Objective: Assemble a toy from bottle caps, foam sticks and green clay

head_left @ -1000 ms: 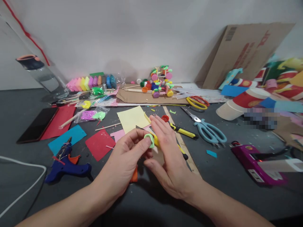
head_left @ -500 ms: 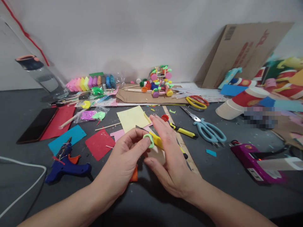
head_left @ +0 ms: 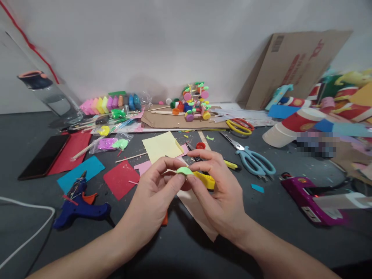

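My left hand (head_left: 151,197) and my right hand (head_left: 219,193) meet over the middle of the dark table. Between the fingertips of both hands sits a small light-green clay disc (head_left: 185,171), pinched from each side. Just behind my right fingers lies a yellow utility knife (head_left: 207,180), and a tan cardboard piece (head_left: 197,211) lies under my hands. An orange scrap (head_left: 165,219) peeks out below my left hand.
A blue glue gun (head_left: 80,205) lies left, a purple glue gun (head_left: 312,199) right. Teal scissors (head_left: 255,161), yellow-red scissors (head_left: 240,126), a yellow paper sheet (head_left: 161,146), red felt (head_left: 122,179), a clay-and-stick model (head_left: 194,100), clay blocks (head_left: 110,101), a phone (head_left: 43,155) and paper cups (head_left: 293,126) surround.
My right hand has turned from lying flat beside the disc to pinching it with its fingertips. The disc now lies flatter between both hands, and the view has shifted slightly.
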A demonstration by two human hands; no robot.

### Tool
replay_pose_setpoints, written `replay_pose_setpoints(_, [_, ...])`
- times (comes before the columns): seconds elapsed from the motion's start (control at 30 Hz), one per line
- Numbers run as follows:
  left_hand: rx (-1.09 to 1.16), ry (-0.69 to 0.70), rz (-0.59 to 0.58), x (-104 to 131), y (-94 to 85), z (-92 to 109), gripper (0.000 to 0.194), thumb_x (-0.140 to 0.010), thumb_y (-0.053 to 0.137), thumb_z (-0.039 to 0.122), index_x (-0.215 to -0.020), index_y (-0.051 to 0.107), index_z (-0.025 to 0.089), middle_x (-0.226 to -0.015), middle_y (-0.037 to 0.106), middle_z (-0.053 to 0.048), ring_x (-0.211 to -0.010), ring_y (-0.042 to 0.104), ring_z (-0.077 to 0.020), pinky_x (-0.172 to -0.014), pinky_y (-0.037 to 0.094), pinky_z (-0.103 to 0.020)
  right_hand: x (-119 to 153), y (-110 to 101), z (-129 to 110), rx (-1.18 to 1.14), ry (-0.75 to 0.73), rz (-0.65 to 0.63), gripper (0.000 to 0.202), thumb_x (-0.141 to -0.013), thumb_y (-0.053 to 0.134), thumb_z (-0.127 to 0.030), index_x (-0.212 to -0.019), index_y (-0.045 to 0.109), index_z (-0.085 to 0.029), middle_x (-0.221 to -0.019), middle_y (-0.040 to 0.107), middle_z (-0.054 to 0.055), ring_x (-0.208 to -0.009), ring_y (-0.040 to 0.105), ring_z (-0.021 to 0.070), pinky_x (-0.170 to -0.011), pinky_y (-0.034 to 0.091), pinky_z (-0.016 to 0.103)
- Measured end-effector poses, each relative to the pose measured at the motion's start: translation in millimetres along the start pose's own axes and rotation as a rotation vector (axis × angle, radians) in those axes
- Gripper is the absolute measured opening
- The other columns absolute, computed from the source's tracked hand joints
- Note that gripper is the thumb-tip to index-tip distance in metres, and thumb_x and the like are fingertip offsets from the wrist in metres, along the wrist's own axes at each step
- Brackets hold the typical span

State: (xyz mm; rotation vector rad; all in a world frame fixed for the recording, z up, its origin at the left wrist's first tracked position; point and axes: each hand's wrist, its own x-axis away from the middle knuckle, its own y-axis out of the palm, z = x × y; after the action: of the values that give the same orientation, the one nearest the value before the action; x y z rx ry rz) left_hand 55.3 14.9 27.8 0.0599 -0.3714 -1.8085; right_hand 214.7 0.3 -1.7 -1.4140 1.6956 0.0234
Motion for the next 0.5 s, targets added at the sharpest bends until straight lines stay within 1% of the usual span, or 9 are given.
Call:
replay_pose_setpoints(0.07, [-0.075,0.05,0.011,0.5,0.6,0.6,0.006,-0.087,0.075,0.023,-0.092,0.072,0.022,-0.081,0.069,0.004,-0.055,0.049,-0.0058,-0.053,0.041,-0.019,-0.3,-2.8,1.9,0.038,-0.039,0.005,0.006,-0.097,0.061,-0.021,-0.1,0.064,-0.024,-0.123,0.067,0.01,-0.12,0.063,0.0246,-0.107,0.05,0.049])
replay_pose_setpoints(0.1, [-0.122,0.082,0.025,0.8,0.7,0.5,0.006,-0.087,0.075,0.022,-0.092,0.073,0.023,-0.082,0.069,0.003,-0.057,0.051,-0.0069,-0.056,0.042,-0.02,-0.4,-4.2,2.7,0.059,-0.067,0.005,0.008,-0.096,0.062,-0.019,-0.102,0.064,-0.024,-0.124,0.066,0.009,-0.122,0.062,0.024,-0.111,0.047,0.049])
replay_pose_setpoints(0.2, [-0.254,0.192,0.056,1.6,-0.7,-0.6,0.007,-0.088,0.075,0.021,-0.094,0.075,0.026,-0.088,0.07,0.001,-0.07,0.06,-0.0114,-0.065,0.047,-0.023,-0.6,-7.9,4.1,0.13,-0.162,0.012,0.013,-0.094,0.064,-0.016,-0.105,0.064,-0.022,-0.126,0.066,0.009,-0.123,0.061,0.0235,-0.119,0.038,0.053])
replay_pose_setpoints(0.27, [-0.312,0.233,0.054,1.6,-2.1,-1.2,0.008,-0.089,0.073,0.02,-0.091,0.075,0.027,-0.09,0.07,0.001,-0.077,0.063,-0.0132,-0.069,0.048,-0.024,-0.9,-9.3,4.1,0.171,-0.21,0.014,0.015,-0.092,0.065,-0.016,-0.106,0.063,-0.022,-0.126,0.066,0.01,-0.123,0.062,0.0246,-0.12,0.036,0.056])
replay_pose_setpoints(0.4, [-0.337,0.24,0.05,1.2,-2.9,0.4,0.01,-0.089,0.072,0.017,-0.087,0.075,0.026,-0.087,0.07,0.002,-0.079,0.065,-0.0143,-0.07,0.049,-0.024,-1.7,-10.2,4.0,0.171,-0.244,0.002,0.022,-0.091,0.065,-0.016,-0.112,0.061,-0.023,-0.125,0.068,0.01,-0.124,0.062,0.0266,-0.12,0.036,0.058])
replay_pose_setpoints(0.5, [-0.314,0.205,0.037,1.3,-2.3,2.8,0.006,-0.089,0.072,0.02,-0.088,0.075,0.026,-0.084,0.072,0.002,-0.069,0.062,-0.0119,-0.066,0.048,-0.024,-2.1,-10.3,4.7,0.12,-0.233,-0.024,0.029,-0.092,0.064,-0.016,-0.12,0.061,-0.023,-0.127,0.067,0.01,-0.125,0.061,0.0256,-0.121,0.036,0.058])
